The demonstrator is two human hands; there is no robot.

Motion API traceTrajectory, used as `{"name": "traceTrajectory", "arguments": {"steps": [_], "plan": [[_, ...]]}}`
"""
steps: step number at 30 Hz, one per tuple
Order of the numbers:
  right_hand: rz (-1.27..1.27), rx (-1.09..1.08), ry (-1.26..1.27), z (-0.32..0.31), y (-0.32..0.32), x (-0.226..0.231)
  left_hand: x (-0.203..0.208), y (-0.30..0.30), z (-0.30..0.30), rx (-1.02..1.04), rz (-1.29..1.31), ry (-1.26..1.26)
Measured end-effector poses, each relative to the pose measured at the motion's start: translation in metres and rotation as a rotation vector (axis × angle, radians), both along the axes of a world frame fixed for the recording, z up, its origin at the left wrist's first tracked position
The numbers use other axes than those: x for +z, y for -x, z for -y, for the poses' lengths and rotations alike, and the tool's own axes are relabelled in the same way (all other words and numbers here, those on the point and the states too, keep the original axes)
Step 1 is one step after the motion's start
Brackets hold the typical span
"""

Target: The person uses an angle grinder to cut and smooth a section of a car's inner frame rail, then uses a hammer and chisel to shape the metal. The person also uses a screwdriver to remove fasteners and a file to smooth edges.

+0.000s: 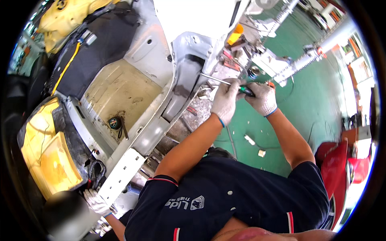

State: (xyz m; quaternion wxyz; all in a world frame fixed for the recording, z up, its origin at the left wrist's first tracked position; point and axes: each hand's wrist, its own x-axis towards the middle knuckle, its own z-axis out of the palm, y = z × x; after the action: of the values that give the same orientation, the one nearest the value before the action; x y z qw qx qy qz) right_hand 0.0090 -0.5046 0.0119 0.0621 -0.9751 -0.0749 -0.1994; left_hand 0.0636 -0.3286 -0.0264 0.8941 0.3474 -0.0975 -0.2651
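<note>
My left hand [225, 101], in a white knit glove, is closed around the shaft of a screwdriver [247, 92] close to its dark green handle. The gloved right hand [262, 98] wraps the handle's rear end. The thin metal shaft points left, and its tip meets the edge of the grey car body pillar [185, 76]; whether it sits in a gap there I cannot tell. A small orange piece [271, 84] shows at the right hand's fingers; what it belongs to is hidden.
A tape measure [115, 123] lies on the bare car floor [120, 86]. Lower left, another person's gloved hand [96, 202] touches the sill [122, 172]. Tools and a metal frame [273, 66] stand beyond my hands. Scraps and a cable lie on the green floor [297, 116].
</note>
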Motion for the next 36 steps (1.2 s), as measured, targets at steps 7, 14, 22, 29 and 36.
{"name": "traceTrajectory", "arguments": {"steps": [7,14,22,29,36], "plan": [[0.056,0.299,-0.035,0.024,-0.084,0.036,0.032,-0.024,0.009,0.312,0.131,-0.088],[-0.247,0.225,-0.448,0.031,-0.029,-0.079,-0.029,0.035,-0.089,0.986,1.011,-1.241],[-0.815,-0.067,-0.73,0.015,0.088,-0.182,-0.048,0.078,-0.188,0.47,0.238,-2.073],[-0.829,-0.323,-0.756,0.061,0.125,-0.263,-0.024,0.132,-0.23,0.892,0.512,-1.983],[-0.874,-0.757,-0.885,0.106,0.179,-0.352,0.0,0.198,-0.32,1.358,-0.045,-1.171]]}}
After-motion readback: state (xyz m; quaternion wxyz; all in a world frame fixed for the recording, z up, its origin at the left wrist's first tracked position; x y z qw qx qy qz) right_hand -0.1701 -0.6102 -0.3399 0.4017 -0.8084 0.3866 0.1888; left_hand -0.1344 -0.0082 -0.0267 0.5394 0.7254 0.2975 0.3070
